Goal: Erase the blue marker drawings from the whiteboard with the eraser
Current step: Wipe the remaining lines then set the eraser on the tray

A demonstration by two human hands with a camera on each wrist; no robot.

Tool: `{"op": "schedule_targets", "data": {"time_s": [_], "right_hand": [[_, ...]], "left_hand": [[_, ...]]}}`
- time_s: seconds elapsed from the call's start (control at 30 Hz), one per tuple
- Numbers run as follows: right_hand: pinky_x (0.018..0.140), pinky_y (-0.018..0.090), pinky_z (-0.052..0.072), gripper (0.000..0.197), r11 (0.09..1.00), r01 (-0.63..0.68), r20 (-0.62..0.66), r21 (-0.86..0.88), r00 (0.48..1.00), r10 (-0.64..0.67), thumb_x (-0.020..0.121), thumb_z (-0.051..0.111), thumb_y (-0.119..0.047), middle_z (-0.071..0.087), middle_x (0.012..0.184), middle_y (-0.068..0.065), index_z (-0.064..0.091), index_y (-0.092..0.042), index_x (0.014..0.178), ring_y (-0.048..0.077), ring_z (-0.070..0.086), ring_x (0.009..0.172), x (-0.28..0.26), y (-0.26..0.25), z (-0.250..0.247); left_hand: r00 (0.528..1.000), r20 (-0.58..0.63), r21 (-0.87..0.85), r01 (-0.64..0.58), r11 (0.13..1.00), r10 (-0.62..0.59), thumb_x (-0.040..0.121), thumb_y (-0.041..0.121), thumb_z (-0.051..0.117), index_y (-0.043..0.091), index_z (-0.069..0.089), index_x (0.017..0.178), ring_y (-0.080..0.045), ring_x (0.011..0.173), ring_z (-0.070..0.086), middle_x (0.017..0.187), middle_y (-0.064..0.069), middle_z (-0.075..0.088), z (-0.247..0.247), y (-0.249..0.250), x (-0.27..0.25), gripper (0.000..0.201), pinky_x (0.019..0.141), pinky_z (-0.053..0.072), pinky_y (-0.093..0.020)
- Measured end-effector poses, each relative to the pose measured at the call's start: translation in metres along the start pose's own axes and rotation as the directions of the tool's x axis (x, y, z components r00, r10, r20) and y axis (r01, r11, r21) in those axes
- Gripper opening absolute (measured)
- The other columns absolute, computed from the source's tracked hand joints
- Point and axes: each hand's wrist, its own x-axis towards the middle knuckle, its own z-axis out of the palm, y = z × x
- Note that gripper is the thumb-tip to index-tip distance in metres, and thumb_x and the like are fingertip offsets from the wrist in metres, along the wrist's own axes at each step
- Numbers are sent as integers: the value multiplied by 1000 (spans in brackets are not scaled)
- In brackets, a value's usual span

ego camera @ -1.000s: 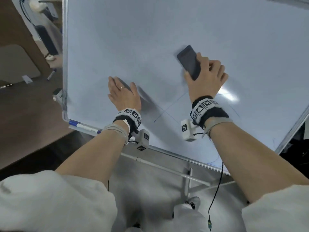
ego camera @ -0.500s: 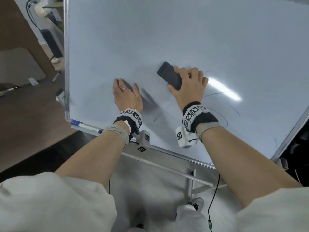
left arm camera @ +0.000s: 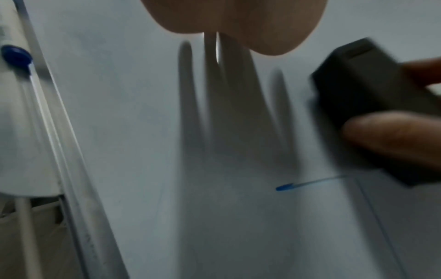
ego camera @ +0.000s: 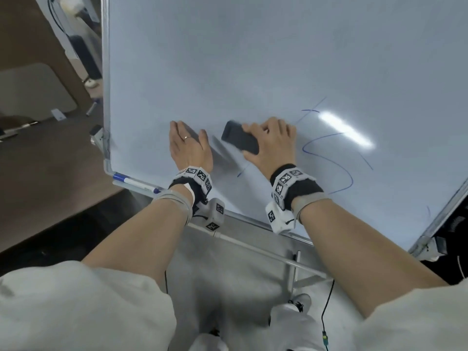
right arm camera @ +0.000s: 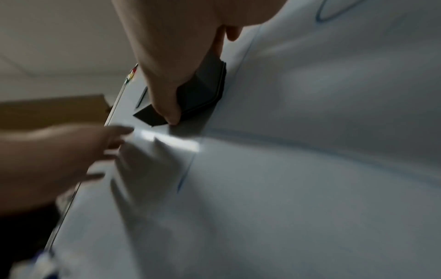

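Blue marker drawings [ego camera: 336, 158], thin looping strokes, remain on the lower right of the tilted white whiteboard [ego camera: 228, 59], with a short stroke [left arm camera: 300, 185] left just below the dark rectangular block eraser [ego camera: 239, 139]. Pressing that eraser flat to the board, the right hand [ego camera: 272, 145] curls its fingers over the top edge and sets its thumb on the lower side, a grip that likely keeps the wiping face square. Just beside it, the left hand [ego camera: 188, 148] lies flat with straight, nearly closed fingers, apparently steadying the board.
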Motion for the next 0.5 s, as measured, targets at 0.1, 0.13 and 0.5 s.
{"op": "schedule_targets", "data": {"time_s": [0.1,0.13,0.5], "right_hand": [[81,40,29,58,978,204,214,40,954,-208,57,84,-44,52,94,3,63,-35,110,26,49,88,-35,-6,27],[81,40,29,58,967,250,256,50,933,-254,57,84,-44,52,94,2,63,-36,110,26,49,87,-43,-6,33],[82,40,36,53,991,-131,-140,-29,982,126,68,71,-45,54,100,5,60,-30,117,30,50,94,-8,44,-25]], "left_hand": [[1000,-4,5,12,1000,-12,105,42,38,3,21,157,-26,153,16,166,-11,15,3,-10,-2,68,125,15,-39],[1000,0,12,16,1000,-16,105,42,38,3,21,157,-26,153,16,166,-12,16,4,-15,-4,68,125,15,-39],[993,-48,14,-105,994,106,103,40,39,1,20,156,-29,154,15,166,-14,14,17,26,-14,69,125,16,-43]]}}
